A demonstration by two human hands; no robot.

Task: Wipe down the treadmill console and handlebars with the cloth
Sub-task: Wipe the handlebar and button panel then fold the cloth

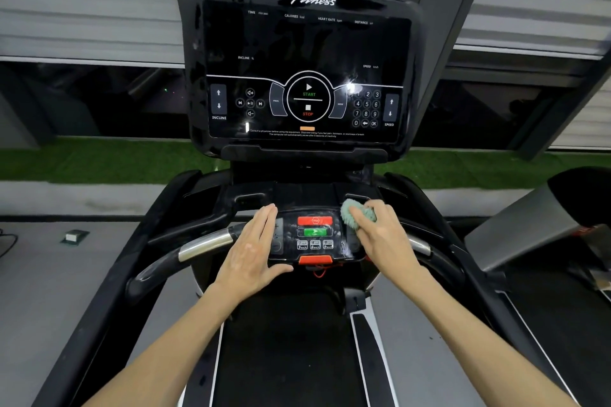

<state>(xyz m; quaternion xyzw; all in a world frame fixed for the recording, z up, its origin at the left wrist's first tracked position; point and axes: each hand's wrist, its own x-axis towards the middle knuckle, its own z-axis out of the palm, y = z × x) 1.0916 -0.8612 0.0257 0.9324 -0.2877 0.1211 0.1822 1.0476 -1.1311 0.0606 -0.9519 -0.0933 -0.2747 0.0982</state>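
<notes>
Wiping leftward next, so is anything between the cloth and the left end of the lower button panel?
Yes: the left hand lies flat over the panel's left end. The right hand grips the cloth at the right end.

left hand (pixel 253 249), centre-left of frame: flat, fingers straight and together, thumb spread. right hand (pixel 380 238), centre-right: fingers curled round cloth (pixel 348 212). forearms bare, converging from lower corners.

A low black button panel (pixel 314 243) sits before the tall black console screen (pixel 304 53). The left hand (pixel 251 254) lies on the panel's left side, the fuzzy green cloth (pixel 350 213) at its right corner.
</notes>
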